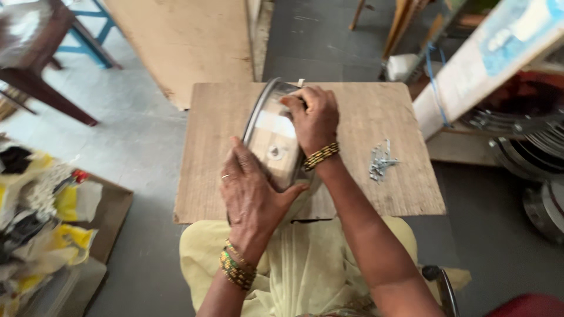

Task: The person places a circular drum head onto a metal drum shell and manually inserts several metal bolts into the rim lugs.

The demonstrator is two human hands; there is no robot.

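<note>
Both hands grip a round steel lid tilted on edge above the wooden counter (364,194), left hand (249,191) under its near rim, right hand (314,120) over the top; lid (271,132) centre fitting shows, loose screws (380,159) lie untouched nearby

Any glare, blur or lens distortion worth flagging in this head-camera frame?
Head view: daylight is soft and even, with faint shadows. The steel lid held between the left hand and right hand mirrors bright patches, hiding its surface detail. The heap of bags at the left edge is smeared. Wide-angle stretch bends the wooden board edges; the screws stay fairly sharp.
</note>
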